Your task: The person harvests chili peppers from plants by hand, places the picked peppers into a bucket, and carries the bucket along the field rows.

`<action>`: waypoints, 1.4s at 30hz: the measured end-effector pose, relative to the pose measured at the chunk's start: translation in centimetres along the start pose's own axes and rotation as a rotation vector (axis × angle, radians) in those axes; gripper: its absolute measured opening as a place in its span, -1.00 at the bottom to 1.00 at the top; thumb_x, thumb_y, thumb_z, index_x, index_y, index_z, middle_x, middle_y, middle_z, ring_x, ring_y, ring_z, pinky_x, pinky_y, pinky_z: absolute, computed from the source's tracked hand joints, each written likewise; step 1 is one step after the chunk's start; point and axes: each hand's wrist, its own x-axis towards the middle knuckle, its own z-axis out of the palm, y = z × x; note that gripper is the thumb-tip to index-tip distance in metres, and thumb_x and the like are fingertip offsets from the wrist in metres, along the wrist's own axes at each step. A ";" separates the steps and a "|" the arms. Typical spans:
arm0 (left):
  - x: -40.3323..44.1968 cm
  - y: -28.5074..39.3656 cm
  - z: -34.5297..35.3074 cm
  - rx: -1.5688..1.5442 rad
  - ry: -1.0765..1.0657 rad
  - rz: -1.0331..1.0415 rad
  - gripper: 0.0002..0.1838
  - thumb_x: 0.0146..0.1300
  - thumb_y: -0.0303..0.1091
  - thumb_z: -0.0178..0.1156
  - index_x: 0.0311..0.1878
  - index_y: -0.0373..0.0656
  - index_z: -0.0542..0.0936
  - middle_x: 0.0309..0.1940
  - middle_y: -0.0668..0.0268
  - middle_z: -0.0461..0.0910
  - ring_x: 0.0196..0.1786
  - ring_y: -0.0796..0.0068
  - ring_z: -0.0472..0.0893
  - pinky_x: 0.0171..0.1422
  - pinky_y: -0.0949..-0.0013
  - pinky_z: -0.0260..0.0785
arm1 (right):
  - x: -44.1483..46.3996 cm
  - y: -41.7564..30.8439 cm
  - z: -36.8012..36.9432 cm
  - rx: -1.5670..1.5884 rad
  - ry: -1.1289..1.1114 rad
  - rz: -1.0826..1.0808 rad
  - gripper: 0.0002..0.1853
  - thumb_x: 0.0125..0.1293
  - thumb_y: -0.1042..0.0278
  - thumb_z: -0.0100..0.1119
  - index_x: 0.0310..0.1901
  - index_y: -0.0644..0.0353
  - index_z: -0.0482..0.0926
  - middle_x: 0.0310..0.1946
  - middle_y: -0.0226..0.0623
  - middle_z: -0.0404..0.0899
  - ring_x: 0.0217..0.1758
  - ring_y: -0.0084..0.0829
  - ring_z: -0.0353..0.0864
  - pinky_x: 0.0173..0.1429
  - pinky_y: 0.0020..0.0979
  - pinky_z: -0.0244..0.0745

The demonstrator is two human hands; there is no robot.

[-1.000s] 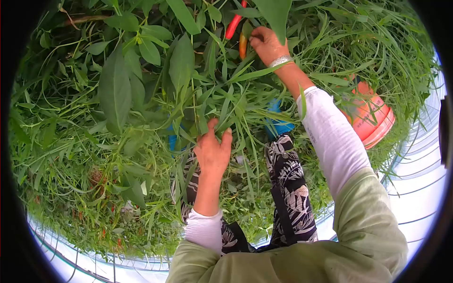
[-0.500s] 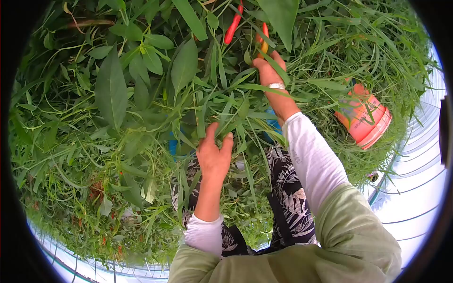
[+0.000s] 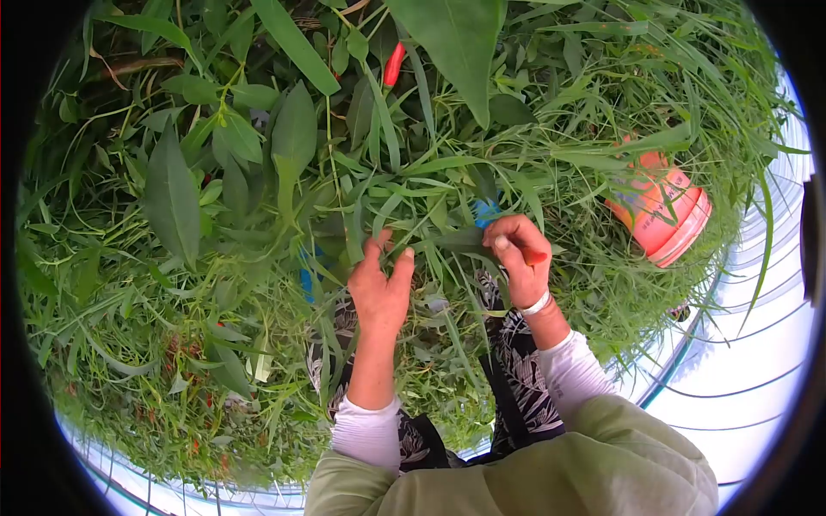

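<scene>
Head view: right grip (image 3: 523, 265) curls closed around a red chilli (image 3: 537, 256), which slackening could drop; left grip's (image 3: 379, 292) hold I cannot tell.

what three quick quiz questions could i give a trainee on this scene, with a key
1. True or false: the bucket is nearer the right hand than the left hand.
2. Which wrist wears the band?
A) left
B) right
C) both
3. Fill in: the pepper near the top of the view is ____.

Key: 1 true; 2 B; 3 red
</scene>
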 end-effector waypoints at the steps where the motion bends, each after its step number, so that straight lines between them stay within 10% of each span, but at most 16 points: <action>1: 0.1 0.0 0.0 0.000 0.003 0.001 -0.53 0.07 -0.27 0.19 0.04 -0.29 0.43 -0.16 0.02 0.56 -0.06 0.12 0.55 0.07 0.26 0.32 | -0.5 -0.5 -0.2 -0.090 -0.071 -0.166 -0.92 0.17 0.49 0.01 -0.34 0.30 0.46 -0.39 -0.32 0.48 -0.29 -0.55 0.46 -0.15 -0.51 0.36; 4: 0.1 -0.2 0.0 0.071 -0.037 -0.044 -0.52 0.07 -0.21 0.19 0.03 -0.27 0.45 -0.17 -0.02 0.55 -0.08 0.05 0.53 0.05 0.21 0.32 | 1.5 -5.0 -0.1 -0.309 -0.019 -0.489 -0.90 0.15 0.57 -0.03 -0.32 0.33 0.47 -0.34 -0.28 0.52 -0.25 -0.50 0.53 -0.11 -0.49 0.42; 7: 0.2 -0.5 0.2 0.224 -0.123 -0.088 -0.60 0.05 -0.28 0.20 -0.05 -0.26 0.47 -0.19 0.10 0.56 -0.11 0.20 0.54 0.06 0.31 0.30 | 8.9 -9.2 0.9 0.111 0.237 -0.151 -0.85 0.13 0.56 0.00 -0.26 0.37 0.50 -0.34 -0.23 0.54 -0.39 -0.51 0.56 -0.25 -0.52 0.44; 12: 0.1 -0.2 0.1 0.251 -0.075 -0.087 -0.64 0.04 -0.28 0.20 -0.11 -0.26 0.48 -0.25 0.09 0.56 -0.14 0.18 0.54 0.03 0.28 0.31 | 25.9 -0.8 3.6 -1.059 0.145 -0.130 -0.47 -0.08 0.00 0.34 -0.19 0.28 0.54 -0.24 -0.06 0.59 -0.10 -0.10 0.56 0.01 -0.26 0.42; 15: 0.3 -0.9 0.1 0.175 -0.053 -0.052 -0.63 0.03 -0.26 0.20 -0.11 -0.28 0.48 -0.24 0.08 0.56 -0.14 0.18 0.54 0.03 0.28 0.31 | 26.5 0.9 4.3 -1.000 0.055 -0.096 -0.36 -0.14 0.00 0.39 -0.10 0.31 0.49 -0.18 -0.03 0.57 -0.09 -0.10 0.55 0.03 -0.26 0.41; 21: 0.4 -0.2 -0.3 0.133 -0.048 -0.042 -0.61 0.03 -0.24 0.21 -0.10 -0.27 0.49 -0.21 0.09 0.56 -0.12 0.16 0.53 0.05 0.27 0.30 | 18.8 0.4 2.3 0.529 0.484 0.165 -0.51 -0.01 0.38 0.27 0.01 0.31 0.44 -0.29 -0.31 0.51 -0.28 -0.47 0.48 -0.17 -0.47 0.38; 25: 0.6 0.4 -0.6 0.124 -0.071 -0.081 -0.59 0.03 -0.23 0.21 -0.07 -0.25 0.49 -0.19 0.09 0.55 -0.09 0.15 0.52 0.06 0.26 0.28 | 13.5 0.3 0.1 0.825 0.373 0.039 -0.72 0.02 0.50 0.08 -0.16 0.25 0.46 -0.38 -0.34 0.43 -0.36 -0.46 0.41 -0.23 -0.41 0.36; 33: 0.5 0.4 -0.6 0.148 -0.055 0.005 -0.61 0.07 -0.21 0.17 -0.04 -0.17 0.48 -0.16 0.02 0.55 -0.09 -0.01 0.51 0.02 0.15 0.33 | 3.7 -7.9 1.7 0.188 -0.291 -0.333 -0.74 0.04 0.47 0.09 -0.18 0.33 0.49 -0.14 -0.15 0.53 -0.05 -0.30 0.53 -0.09 -0.37 0.40; 42: 0.3 0.1 -0.5 0.064 0.007 -0.004 -0.62 0.06 -0.24 0.19 -0.06 -0.20 0.52 -0.19 0.04 0.56 -0.10 0.02 0.52 0.03 0.19 0.33 | 21.7 -1.3 11.0 0.530 0.114 0.301 -0.71 0.15 0.37 0.12 -0.09 0.27 0.49 -0.29 -0.29 0.55 -0.29 -0.48 0.54 -0.23 -0.43 0.40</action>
